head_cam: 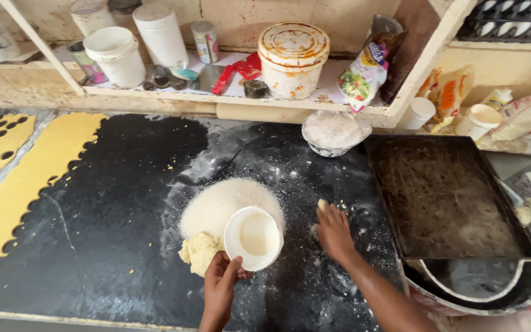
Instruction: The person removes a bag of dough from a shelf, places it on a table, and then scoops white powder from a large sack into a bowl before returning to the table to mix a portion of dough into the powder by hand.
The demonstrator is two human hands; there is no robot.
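Left hand (219, 280) grip clamps round white plastic tub (253, 238), tilted over pale flour heap (228, 203) on black desk (106, 203); right hand (334, 232) rests flat, fingers together, holding nothing, beside scattered crumbs.

Single head-worn view, no second camera to overlap. Looks steeply down and forward from above the person's hands onto the black flour-dusted bench (112, 203), facing the wall with the low cream wooden shelf (228, 98) of tubs along the top edge. Close range, forearms enter from bottom; dark rectangular metal baking tray (444, 197) at right, yellow cut dough sheet (13, 184) at left edge
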